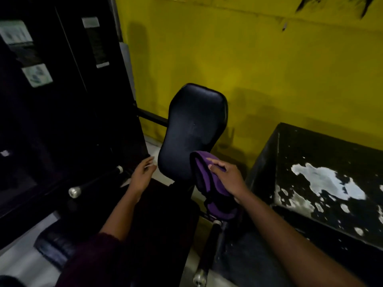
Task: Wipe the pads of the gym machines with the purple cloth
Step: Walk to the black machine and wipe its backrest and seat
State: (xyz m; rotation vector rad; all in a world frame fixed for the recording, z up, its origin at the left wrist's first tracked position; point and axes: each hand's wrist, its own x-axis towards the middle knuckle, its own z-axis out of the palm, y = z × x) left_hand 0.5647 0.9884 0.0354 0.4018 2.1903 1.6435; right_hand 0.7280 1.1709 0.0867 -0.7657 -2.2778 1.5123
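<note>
In the head view, at the pad's [192, 129] lower right edge, your right hand [228, 179] held the cloth [204, 179], fingers [215, 162] curled over it and pressing it to the pad. Much of the cloth hung loose below. That tail, I judge, could have snagged on the bar [213, 235] beneath or slipped from your grip. Your left hand [142, 176] hovered just beside the pad's left edge, fingers relaxed, holding nothing. The dark frame [62, 100] crowded the left, a chipped box [310, 183] the right and the wall [269, 69] stood behind, likely cramping a long stroke.
</note>
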